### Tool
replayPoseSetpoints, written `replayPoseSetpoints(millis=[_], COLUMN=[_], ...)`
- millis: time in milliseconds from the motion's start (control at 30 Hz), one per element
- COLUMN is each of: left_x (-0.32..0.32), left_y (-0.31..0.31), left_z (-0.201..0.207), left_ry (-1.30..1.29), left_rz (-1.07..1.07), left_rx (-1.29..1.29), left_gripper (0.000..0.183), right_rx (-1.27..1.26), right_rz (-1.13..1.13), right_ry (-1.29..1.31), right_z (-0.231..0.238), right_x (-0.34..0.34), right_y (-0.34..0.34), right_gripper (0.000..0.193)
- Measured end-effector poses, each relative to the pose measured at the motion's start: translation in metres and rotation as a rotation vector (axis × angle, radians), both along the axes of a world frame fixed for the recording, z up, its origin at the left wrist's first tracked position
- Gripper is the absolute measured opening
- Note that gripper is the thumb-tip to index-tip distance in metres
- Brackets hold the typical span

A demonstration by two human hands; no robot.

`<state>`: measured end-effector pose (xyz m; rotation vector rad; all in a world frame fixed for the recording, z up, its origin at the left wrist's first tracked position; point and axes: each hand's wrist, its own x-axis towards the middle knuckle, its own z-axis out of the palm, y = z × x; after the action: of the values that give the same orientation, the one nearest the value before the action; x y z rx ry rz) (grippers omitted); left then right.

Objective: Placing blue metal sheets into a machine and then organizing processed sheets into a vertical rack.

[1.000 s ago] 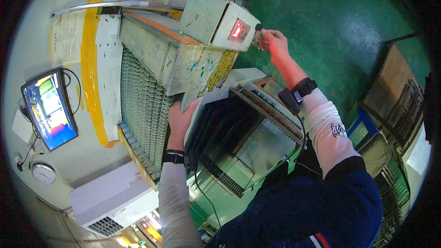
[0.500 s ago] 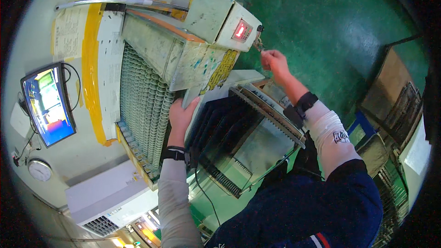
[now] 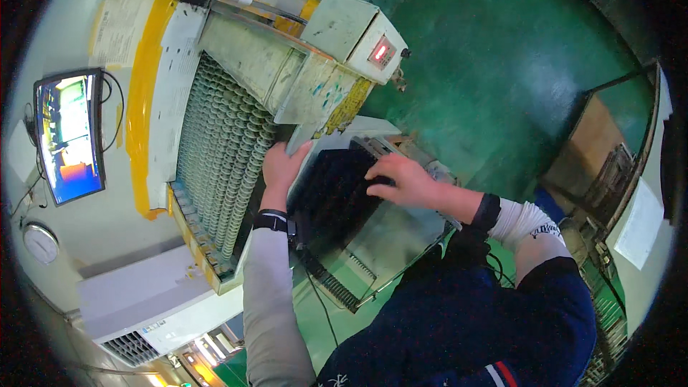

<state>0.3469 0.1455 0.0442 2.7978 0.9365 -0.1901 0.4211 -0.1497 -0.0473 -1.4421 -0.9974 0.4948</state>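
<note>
My left hand (image 3: 283, 168) straddles the edge of a pale plate (image 3: 304, 134) at the end of a roller machine (image 3: 229, 150), thumb on one side and fingers on the other. The far sides of those fingers are hidden. My right hand (image 3: 405, 180) is over a slotted rack (image 3: 337, 283), beside dark flat panels (image 3: 333, 190) standing in it. Its fingers are curved, with a gap between thumb and forefinger, and nothing shows in it. The dark panels look blurred, and I cannot tell whether the right hand touches one.
On the machine sits a control box (image 3: 358, 36) with a lit red display. A monitor (image 3: 69, 136) and a round clock (image 3: 41, 242) hang on the left wall. A cable (image 3: 319, 301) runs down past my left wrist. Green floor (image 3: 487, 64) lies beyond; a wheeled frame (image 3: 602, 150) stands right.
My right hand has come from beside the control box down and left to the dark panels, its closed fingers parting. My left hand keeps its place at the pale plate. The view has shifted slightly.
</note>
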Motion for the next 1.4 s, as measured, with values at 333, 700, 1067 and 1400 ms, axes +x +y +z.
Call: replayPoseSetpoints(millis=[333,700,1067,1400], left_x=[0.005,-0.013,-0.207,-0.407], left_y=[-0.016,-0.002,-0.086,-0.178], left_z=[0.013,-0.004,-0.006,-0.047], left_ry=[0.028,-0.164,-0.67,-0.507], left_rz=[0.011,-0.087,-0.147,0.213], left_rx=[0.059,0.13,0.118,0.145], left_gripper=[0.075,0.067,0.049,0.05], right_rx=[-0.134,-0.279,-0.252,-0.438], right_rz=[0.227,0.318,0.184,0.312], right_ry=[-0.616,-0.929,-0.956,-0.997], right_z=[0.025,0.052,0.055,0.066], right_x=[-0.05,-0.104,-0.134,-0.154], right_y=[-0.017,-0.002,-0.017,0.012], right_gripper=[0.032,0.043,0.043,0.029])
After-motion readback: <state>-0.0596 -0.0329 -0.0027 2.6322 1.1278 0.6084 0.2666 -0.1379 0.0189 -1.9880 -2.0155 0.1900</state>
